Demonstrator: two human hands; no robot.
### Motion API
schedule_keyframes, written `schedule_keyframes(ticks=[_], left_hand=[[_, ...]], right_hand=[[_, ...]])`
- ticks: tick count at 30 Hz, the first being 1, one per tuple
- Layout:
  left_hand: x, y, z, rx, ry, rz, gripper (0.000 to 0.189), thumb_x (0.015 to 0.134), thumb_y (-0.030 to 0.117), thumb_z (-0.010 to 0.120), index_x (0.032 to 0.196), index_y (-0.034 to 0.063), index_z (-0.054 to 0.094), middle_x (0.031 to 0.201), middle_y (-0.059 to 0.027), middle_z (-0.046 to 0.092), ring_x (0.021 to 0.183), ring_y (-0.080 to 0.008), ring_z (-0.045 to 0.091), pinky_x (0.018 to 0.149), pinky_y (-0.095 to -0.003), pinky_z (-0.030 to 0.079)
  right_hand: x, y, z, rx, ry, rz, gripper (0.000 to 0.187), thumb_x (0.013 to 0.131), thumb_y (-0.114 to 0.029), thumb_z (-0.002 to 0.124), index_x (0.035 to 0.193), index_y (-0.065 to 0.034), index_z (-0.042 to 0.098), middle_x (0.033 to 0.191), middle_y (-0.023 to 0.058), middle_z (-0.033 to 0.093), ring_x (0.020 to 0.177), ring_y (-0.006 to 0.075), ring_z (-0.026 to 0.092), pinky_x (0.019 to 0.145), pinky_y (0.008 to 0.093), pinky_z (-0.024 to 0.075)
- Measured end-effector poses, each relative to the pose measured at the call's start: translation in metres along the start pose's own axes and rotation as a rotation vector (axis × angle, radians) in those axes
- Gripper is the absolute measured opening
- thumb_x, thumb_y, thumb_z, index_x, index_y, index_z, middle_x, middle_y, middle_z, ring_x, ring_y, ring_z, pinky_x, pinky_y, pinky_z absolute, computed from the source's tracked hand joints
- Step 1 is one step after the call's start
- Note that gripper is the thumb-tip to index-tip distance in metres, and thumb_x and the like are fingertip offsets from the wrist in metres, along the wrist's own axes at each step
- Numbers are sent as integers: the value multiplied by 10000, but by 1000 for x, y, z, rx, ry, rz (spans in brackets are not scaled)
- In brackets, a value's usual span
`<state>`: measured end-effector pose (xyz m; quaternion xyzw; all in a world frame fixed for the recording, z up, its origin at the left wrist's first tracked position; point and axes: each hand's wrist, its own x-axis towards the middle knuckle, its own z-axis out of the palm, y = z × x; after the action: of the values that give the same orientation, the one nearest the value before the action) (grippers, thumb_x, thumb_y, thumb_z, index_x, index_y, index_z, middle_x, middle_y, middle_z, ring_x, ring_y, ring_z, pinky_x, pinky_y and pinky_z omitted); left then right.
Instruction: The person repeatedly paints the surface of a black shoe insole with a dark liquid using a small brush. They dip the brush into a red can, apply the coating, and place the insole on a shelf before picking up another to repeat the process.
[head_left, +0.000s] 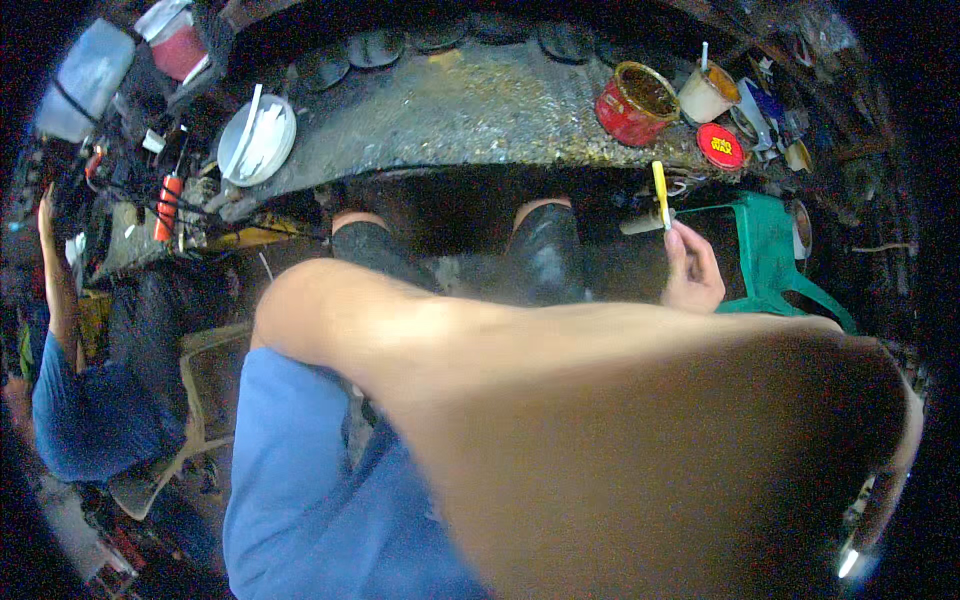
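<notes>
My right hand (694, 270) pinches a slim tool with a yellow handle (660, 184) between thumb and fingers, just in front of the bench edge. A grey rod-like piece (643, 223) lies close beside the tool's lower end. My left hand is out of view; a blurred bare arm crosses very near the camera and covers much of the lower picture. Beyond my right hand, on the worn bench (465, 112), stand an open red can (630, 120) with dark contents and a whitish cup (701, 101) with a stick in it. A red lid (720, 145) bearing writing lies beside them.
A white bowl (279, 154) holding white strips sits on the bench at left. Further left are an orange cylindrical object (167, 208), cords and a translucent container (90, 79). A green plastic stool (776, 259) stands at right. Another person in blue (97, 420) is at far left.
</notes>
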<state>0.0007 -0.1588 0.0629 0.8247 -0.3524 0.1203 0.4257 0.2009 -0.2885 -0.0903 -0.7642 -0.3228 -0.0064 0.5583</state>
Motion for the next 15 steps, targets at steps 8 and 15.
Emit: schedule_keyframes(ticks=[8, 15], left_hand=[[-160, 70, 30, 21, 293, -110, 158, 980, 62, 590, 844, 62, 671, 877, -153, 727, 798, -250, 698, 793, -426, 570], [-487, 21, 258, -433, 2149, -528, 138, 1002, 180, 529, 938, 104, 626, 690, -8, 507, 692, -174, 522, 736, -387, 463]], right_hand=[[-11, -12, 38, 24, -180, -73, 197, 1004, -132, 766, 1169, -30, 797, 1045, 66, 799, 888, 109, 712, 819, 260, 536], [4, 16, 50, 14, -163, 263, 288, 1039, -147, 725, 1303, -33, 745, 827, -84, 630, 584, -9, 379, 513, 197, 281]])
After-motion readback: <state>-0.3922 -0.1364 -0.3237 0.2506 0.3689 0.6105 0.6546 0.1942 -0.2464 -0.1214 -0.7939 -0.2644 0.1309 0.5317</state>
